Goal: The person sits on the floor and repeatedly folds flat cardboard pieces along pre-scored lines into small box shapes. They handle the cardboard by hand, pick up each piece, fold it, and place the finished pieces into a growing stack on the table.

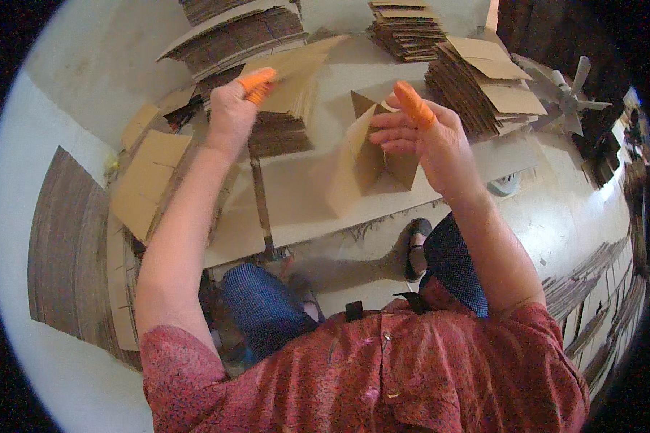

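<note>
Over a stack of flat cardboard sheets [278, 133], my left hand [231, 119] is closed, with orange covers on its thumb and a finger. Its fingertips overlap the top sheet, whose edge is blurred; whether they pinch it is hard to see. My right hand [433, 137] is open, its orange-covered thumb raised and its fingers stretched leftward. Those fingers lie over the upper part of a partly folded cardboard piece [390, 169] standing on the table. The piece's left panel is smeared by motion. Contact between fingers and cardboard cannot be made out.
Cardboard stacks stand along the pale table's [303, 216] far side, including a large brown stack [469, 94] at right and another [238, 40] at far left. Flat pieces [152, 173] lie left. A fan [572, 101] is beyond the right end; more cardboard [592, 296] lies lower right.
</note>
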{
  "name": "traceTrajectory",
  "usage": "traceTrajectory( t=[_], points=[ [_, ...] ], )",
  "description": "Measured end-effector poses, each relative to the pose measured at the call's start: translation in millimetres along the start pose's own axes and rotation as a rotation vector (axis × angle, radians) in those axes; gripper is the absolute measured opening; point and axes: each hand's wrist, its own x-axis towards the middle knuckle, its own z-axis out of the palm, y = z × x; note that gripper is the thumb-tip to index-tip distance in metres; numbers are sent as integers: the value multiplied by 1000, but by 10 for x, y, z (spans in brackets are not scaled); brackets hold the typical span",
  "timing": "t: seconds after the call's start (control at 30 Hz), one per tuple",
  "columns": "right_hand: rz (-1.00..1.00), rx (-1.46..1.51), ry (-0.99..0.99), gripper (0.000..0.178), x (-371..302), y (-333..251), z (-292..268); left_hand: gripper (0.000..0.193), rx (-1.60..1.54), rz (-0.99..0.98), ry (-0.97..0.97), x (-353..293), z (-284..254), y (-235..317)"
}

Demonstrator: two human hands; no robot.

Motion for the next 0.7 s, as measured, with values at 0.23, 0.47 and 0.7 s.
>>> traceTrajectory(
  t=[0.23, 0.47, 0.7],
  points=[
    [-70, 297, 247, 21, 51, 10, -28, 45, -75, 299, -106, -808, 361, 1018],
    [-343, -156, 197, 18, -206, 110, -115, 33, -174, -560, -154, -1203, 494, 962],
    [-345, -422, 171, 12, -331, 136, -58, 23, -108, -313, -18, -1335, 625, 917]
  ],
)
